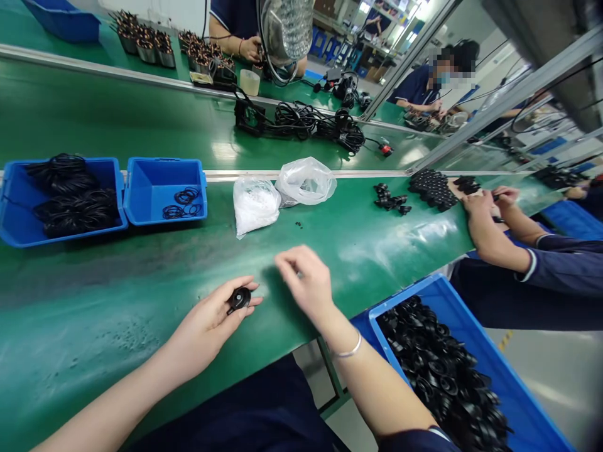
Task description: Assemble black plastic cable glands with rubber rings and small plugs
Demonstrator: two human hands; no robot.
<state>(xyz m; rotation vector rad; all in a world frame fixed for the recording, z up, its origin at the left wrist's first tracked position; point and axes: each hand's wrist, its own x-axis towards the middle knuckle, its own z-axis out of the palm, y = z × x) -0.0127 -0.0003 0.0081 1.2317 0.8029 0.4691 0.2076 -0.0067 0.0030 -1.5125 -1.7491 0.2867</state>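
Head view: L hand (207, 326) palm up, grip loosely closed on a small black rubber part (240, 299), which sits on the fingers w/ thumb beside it, just above the green belt surface (94, 326). R hand (306, 282) empty, grip part-open, fingers curled, just beside L hand, silver bangle (348, 350) on wrist. Blue bin (405, 295) of black rubber parts (438, 370) sits below belt edge, by R forearm. Further along surface: 2 blue trays (164, 188) w/ black rubber cords (183, 204), 2 plastic bags (306, 181), pile of black parts (433, 188) near co-worker's hands (485, 216).
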